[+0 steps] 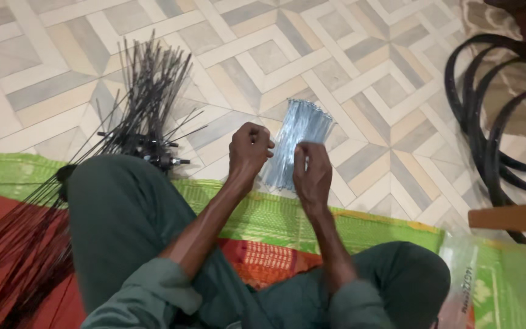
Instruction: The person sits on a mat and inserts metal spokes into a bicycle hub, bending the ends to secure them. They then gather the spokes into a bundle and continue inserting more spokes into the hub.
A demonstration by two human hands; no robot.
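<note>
A bundle of thin silver metal spokes (296, 137) is held upright over the tiled floor, fanning out slightly at its far end. My right hand (313, 176) grips the lower part of the bundle. My left hand (249, 149) is closed just to the left of it, fingers pinched at the bundle's edge; whether it holds a single spoke is too small to tell. Both forearms come out of dark green sleeves, and my knees in dark green trousers frame them.
A large sheaf of black spokes with hubs (138, 116) lies at the left, trailing over a green and red woven mat (275, 213). Black bicycle rims or tyres (488, 116) lean at the right beside a wooden edge (509, 217). A clear plastic bag (461, 268) lies on the mat.
</note>
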